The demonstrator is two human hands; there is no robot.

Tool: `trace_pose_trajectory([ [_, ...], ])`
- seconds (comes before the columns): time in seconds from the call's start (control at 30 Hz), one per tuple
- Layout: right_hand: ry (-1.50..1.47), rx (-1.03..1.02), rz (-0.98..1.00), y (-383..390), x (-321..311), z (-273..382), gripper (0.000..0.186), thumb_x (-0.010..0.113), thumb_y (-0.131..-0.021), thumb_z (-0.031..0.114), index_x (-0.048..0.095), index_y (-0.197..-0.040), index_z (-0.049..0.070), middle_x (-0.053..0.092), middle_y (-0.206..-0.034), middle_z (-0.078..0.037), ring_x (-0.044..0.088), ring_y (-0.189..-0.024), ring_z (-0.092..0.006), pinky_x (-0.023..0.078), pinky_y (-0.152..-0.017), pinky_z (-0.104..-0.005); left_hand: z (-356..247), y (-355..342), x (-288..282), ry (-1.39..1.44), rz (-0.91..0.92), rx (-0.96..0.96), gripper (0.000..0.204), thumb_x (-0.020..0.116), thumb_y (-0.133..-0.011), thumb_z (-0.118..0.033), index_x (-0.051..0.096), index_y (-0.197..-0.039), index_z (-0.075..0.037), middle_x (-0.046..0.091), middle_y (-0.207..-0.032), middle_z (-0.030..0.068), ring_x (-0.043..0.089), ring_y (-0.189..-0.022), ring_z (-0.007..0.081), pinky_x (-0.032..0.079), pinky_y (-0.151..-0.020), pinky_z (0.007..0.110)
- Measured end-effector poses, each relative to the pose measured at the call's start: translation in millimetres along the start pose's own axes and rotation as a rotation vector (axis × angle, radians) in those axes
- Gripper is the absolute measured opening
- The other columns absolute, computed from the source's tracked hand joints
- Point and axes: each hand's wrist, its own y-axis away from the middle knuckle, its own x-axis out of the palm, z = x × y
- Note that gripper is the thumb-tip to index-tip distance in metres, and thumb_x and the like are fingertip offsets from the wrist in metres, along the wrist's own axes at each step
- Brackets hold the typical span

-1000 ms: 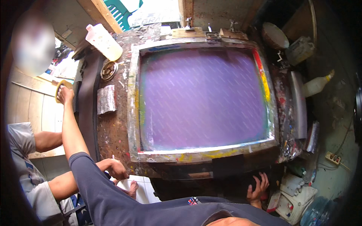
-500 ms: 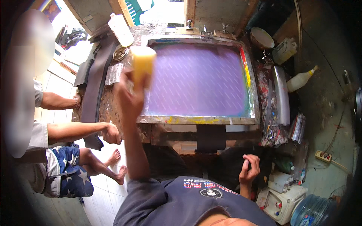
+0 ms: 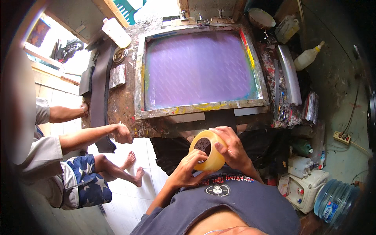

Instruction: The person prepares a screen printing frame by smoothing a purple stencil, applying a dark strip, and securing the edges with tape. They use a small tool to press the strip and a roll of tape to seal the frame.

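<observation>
A wide roll of clear yellowish packing tape (image 3: 215, 156) is between my hands, close to my chest. My left hand (image 3: 186, 168) grips it from the left, with fingertips at the opening of its core. From the other side, my right hand (image 3: 232, 147) wraps round the roll, its thumb pressed on the tape. Beyond them, a wooden-framed printing screen (image 3: 163, 113) lies on the worktable, its purple mesh (image 3: 197, 70) marked with pale slanted dashes. Neither hand touches the screen.
At the left stands another person, whose fist (image 3: 123, 133) is by the table edge. Dark strips (image 3: 101, 86), a white bottle (image 3: 116, 34) and a small tape roll (image 3: 120, 55) lie left of the screen. To its right are a silvery roll (image 3: 289, 74) and a squeeze bottle (image 3: 308, 58).
My left hand has brought the packing tape from beside the screen down to my chest. My right hand, empty before, has come in from the right and taken hold of the roll too.
</observation>
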Motion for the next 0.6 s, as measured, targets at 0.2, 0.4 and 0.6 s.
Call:
trace_pose_trajectory([
  [0.2,0.119,-0.172,-0.011,-26,12,6,0.047,0.065,-0.091,0.037,0.067,-0.117,-0.003,0.062,-0.114,-0.016,0.058,-0.106,-0.0317,0.046,-0.096,-0.0419,10,7,-10,-0.14,0.14,-0.095,0.049,0.079,-0.083,-0.018,0.05,-0.117,0.003,0.062,-0.098,0.0176,0.062,-0.093,0.0349,0.051,-0.082,0.042],
  [0.4,0.225,-0.36,-0.113,-52,-4,17,0.032,0.066,-0.093,0.027,0.073,-0.107,-0.001,0.069,-0.102,-0.012,0.063,-0.095,-0.0278,0.05,-0.088,-0.0406,10,-15,-23,-0.136,0.094,-0.032,0.052,0.077,-0.083,-0.012,0.047,-0.122,0.003,0.066,-0.098,0.0194,0.063,-0.095,0.0359,0.052,-0.082,0.043],
  [0.6,0.19,-0.348,-0.166,-67,-8,22,0.03,0.068,-0.092,0.024,0.073,-0.11,0.001,0.07,-0.101,-0.013,0.063,-0.097,-0.029,0.051,-0.088,-0.0392,22,-27,-16,-0.078,-0.044,-0.056,0.054,0.076,-0.084,-0.011,0.041,-0.123,0.003,0.069,-0.097,0.0232,0.067,-0.095,0.0377,0.053,-0.079,0.044],
])
